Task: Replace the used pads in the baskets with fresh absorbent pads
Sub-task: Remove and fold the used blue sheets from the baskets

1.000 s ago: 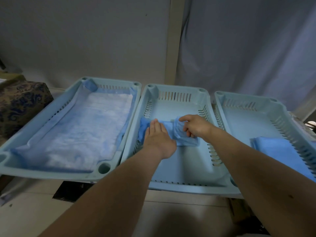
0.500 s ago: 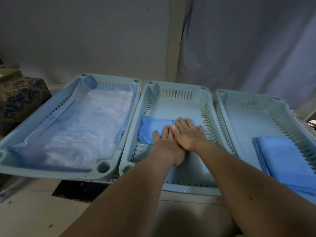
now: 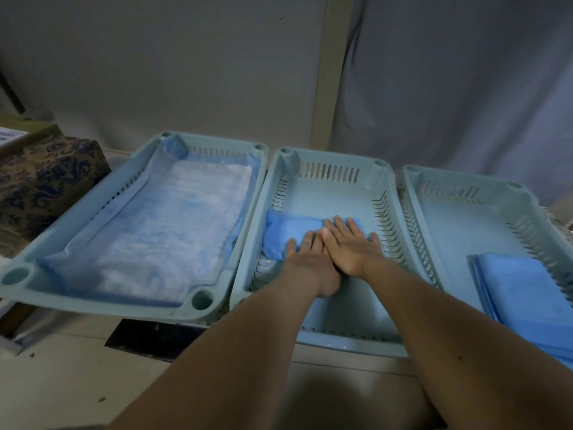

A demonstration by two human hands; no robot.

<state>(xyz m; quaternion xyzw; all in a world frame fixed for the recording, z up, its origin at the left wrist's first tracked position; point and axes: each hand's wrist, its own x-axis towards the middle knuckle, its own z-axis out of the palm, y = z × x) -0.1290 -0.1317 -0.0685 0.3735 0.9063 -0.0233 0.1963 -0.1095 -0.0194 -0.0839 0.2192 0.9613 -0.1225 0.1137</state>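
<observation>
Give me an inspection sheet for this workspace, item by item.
Surface: pale floor under three baskets.
Job's things: left basket lined with a spread pad; middle basket holds a folded pad; right basket holds a folded pad stack.
Clutter: patterned box.
Hands: left hand and right hand press flat on the middle pad.
Cables: nothing seen.
Surroundings: grey wall, curtain.

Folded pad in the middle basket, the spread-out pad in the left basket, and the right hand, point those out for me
Folded pad (image 3: 290,228): head view, on its blue top left of the fingers.
Spread-out pad (image 3: 167,225): head view, on its white centre.
Right hand (image 3: 352,248): head view, on the back of the hand, flat on the folded pad.
</observation>
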